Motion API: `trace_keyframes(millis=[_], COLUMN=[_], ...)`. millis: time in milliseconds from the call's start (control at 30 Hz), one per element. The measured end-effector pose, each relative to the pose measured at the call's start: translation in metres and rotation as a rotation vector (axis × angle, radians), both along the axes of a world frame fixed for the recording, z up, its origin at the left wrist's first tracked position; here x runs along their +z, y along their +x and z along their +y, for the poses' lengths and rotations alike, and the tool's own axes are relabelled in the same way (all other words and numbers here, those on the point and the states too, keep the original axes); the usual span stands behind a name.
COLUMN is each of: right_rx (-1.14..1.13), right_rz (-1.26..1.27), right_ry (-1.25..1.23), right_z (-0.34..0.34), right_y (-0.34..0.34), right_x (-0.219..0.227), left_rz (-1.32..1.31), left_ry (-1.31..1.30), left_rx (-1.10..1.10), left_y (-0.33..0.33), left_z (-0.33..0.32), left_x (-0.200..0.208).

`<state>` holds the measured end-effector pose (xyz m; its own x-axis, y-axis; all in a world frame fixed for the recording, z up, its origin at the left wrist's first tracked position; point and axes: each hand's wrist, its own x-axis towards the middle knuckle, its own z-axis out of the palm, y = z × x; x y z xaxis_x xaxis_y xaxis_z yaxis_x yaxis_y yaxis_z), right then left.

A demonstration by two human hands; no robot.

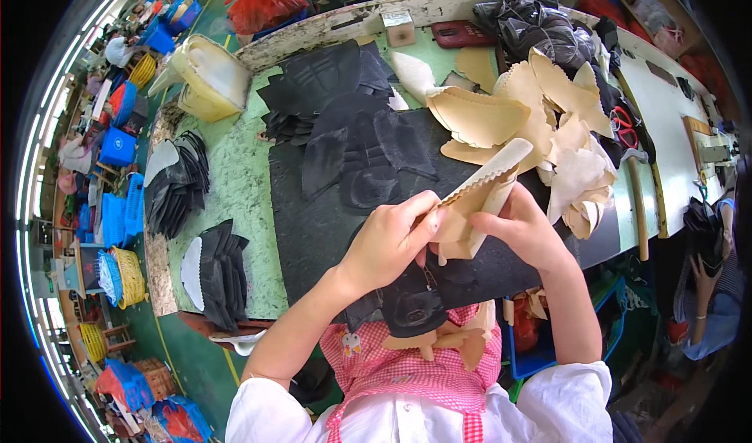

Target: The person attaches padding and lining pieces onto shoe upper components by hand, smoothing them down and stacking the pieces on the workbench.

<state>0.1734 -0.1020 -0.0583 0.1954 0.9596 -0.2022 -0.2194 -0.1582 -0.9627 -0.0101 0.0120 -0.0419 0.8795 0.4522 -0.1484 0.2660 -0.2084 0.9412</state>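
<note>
In front of my chest, a folded tan leather-like piece (462,227) with a zigzag edge is held between both hands. My left hand (392,235) pinches its left side, thumb pressed on it. My right hand (523,225) grips its right side, thumb on the front and fingers behind. Below the hands, black cut pieces (415,306) hang at the table's front edge. More tan pieces (446,343) lie beneath them, against the pink checked apron. Beyond the hands, black shoe-upper-like pieces (364,149) are spread over a dark mat (301,231).
Tan pieces (576,157) are heaped at right, before a black plastic bundle (533,24). Red-handled scissors (624,126) and a wooden-handled hammer (638,208) lie farther right. Black stacks (223,274) and a yellowish tub (207,83) stand at left. Another person's hand (703,274) shows far right.
</note>
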Motion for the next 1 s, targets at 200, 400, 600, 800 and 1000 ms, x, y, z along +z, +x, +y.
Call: trace_keyframes(millis=[200, 400, 600, 800, 1000], right_rx=[-0.099, -0.366, -0.540, -0.017, 0.078], right_rz=[0.024, -0.898, -1.563, -1.413, -1.316], right_ry=[-0.030, 0.026, 0.462, 0.657, 0.692], right_z=[-0.004, 0.007, 0.018, 0.022, 0.015], right_y=[0.007, 0.046, 0.028, 0.003, 0.001], right_x=[0.016, 0.011, 0.034, 0.027, 0.037], left_rz=[-0.015, -0.042, 0.010, -0.043, -0.167], left_ry=[-0.189, 0.565, 0.878, 0.674, -0.607], left_rx=[0.051, 0.370, 0.317, 0.272, 0.064], left_y=[0.004, -0.006, 0.000, -0.007, -0.039], left_z=[0.008, 0.025, 0.005, 0.007, 0.010], left_x=[-0.003, -0.002, 0.002, 0.002, 0.002])
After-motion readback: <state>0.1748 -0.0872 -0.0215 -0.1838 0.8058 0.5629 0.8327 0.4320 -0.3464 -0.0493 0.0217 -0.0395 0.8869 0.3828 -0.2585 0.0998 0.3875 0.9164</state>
